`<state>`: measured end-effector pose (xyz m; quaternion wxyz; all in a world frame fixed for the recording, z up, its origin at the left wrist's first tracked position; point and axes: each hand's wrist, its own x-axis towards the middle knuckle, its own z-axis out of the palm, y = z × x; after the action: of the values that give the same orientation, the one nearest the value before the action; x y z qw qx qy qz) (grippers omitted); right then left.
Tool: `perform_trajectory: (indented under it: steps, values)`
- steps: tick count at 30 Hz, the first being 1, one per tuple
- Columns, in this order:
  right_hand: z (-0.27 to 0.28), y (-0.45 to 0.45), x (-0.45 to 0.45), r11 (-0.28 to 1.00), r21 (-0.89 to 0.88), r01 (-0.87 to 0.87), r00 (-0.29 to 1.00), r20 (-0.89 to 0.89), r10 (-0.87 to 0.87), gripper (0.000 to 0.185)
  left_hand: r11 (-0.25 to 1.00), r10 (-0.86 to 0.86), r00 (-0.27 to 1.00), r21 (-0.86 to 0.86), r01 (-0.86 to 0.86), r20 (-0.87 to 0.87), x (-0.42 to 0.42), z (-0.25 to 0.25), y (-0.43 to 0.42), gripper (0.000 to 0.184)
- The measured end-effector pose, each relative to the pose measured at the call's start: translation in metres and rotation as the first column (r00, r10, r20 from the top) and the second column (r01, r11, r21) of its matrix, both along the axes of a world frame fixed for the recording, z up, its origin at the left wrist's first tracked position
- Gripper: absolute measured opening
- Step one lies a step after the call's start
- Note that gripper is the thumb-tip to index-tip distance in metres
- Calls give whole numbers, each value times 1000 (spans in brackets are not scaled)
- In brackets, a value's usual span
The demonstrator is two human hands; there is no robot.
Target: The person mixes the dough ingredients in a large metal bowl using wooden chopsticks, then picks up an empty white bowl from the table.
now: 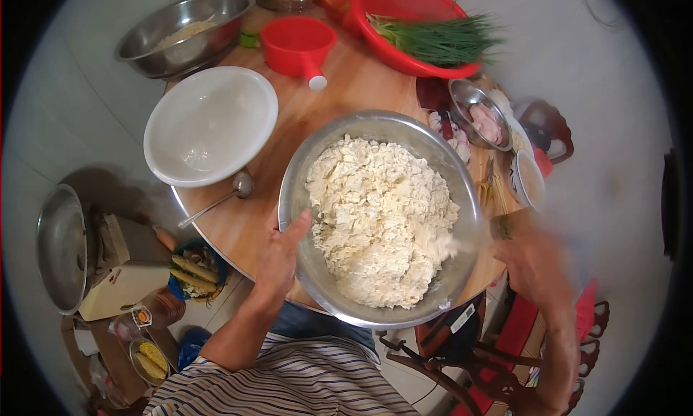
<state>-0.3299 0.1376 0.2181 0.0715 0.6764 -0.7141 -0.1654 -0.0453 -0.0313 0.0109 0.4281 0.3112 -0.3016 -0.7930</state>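
Dough mix, loose and lumpy, in a steel bowl at the table's near edge

Left hand (276,263) is closed on the left rim of the steel bowl (466,199), thumb over the edge, fingers out of sight. Right hand (533,263) is a blur beside the opposite rim; I cannot tell how far open it is or whether it holds anything, though a pale streak in the bowl, perhaps a stirring tool, points toward it.

Between them lies the dough mix (382,221), shaggy clumps with a drier-looking patch low down. Mixing seems the step in hand. The next move would call for a firm left hold while the right works flour from the bottom and sides into the clumps.

Just left of the bowl are a metal spoon (243,185) and a white basin (209,127). Farther out on the wooden table (307,98) stand a red dipper (297,44) and a red basin (369,37) of green stalks (440,40).
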Motion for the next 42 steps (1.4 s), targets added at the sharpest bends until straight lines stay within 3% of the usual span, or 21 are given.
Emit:
perform_trajectory:
  steps: [4, 6, 10, 12, 13, 18, 22, 24, 27, 29, 30, 32, 36, 42]
  values:
    - [-3, 13, 2, 991, 89, -97, 994, 60, 92, 13, 1000, 8, 1000, -16, -8, 25, -1, -2, -1, 39]
    - [-32, 4, 1, 955, 102, -278, 959, 80, 270, 22, 1000, 3, 999, -27, -3, 35, -1, -3, -1, 39]
    - [-81, -24, 15, 958, 117, -261, 965, 61, 255, 26, 999, 14, 997, -42, -11, 78, 0, 6, 0, 42]
    - [-95, -37, 18, 952, -60, -299, 943, 132, 305, 26, 999, 12, 995, -40, -8, 103, -2, 10, 0, 43]
    - [-99, -44, 21, 955, -60, -290, 946, 133, 295, 26, 999, 10, 995, -35, -7, 100, -3, 11, 0, 45]
    - [-114, -70, 13, 986, -117, -122, 965, 216, 146, 25, 999, -15, 992, -43, 20, 125, 2, 6, -2, 48]
    - [-92, -60, 5, 986, -134, -98, 960, 249, 130, 25, 999, -13, 992, -44, 18, 128, -1, 13, -1, 49]
    - [-63, -49, 0, 999, -49, -20, 991, 134, 27, 25, 999, -8, 992, -43, 14, 125, 1, 13, -1, 49]
    - [-4, -27, 1, 980, -181, -88, 975, 188, 122, 23, 999, -9, 988, -33, 14, 155, -1, 16, -1, 49]
    - [10, -20, -8, 990, 99, -106, 994, -21, 108, 19, 999, 5, 990, -48, 2, 140, -1, 18, 0, 47]
    - [10, -17, -10, 989, 101, -107, 994, -19, 110, 19, 999, 6, 990, -45, 0, 142, -1, 17, 0, 47]
    - [9, -13, -11, 942, 179, -285, 959, 42, 282, 17, 999, 3, 986, -44, 4, 168, 0, 14, -1, 47]
    - [-23, -15, -5, 900, 168, -403, 915, 109, 389, 19, 999, 12, 994, -38, -8, 111, -2, 11, 1, 47]
    - [-94, -27, 15, 955, 58, -292, 912, 319, 260, 25, 999, 45, 991, -26, -42, 122, -3, 7, 1, 45]
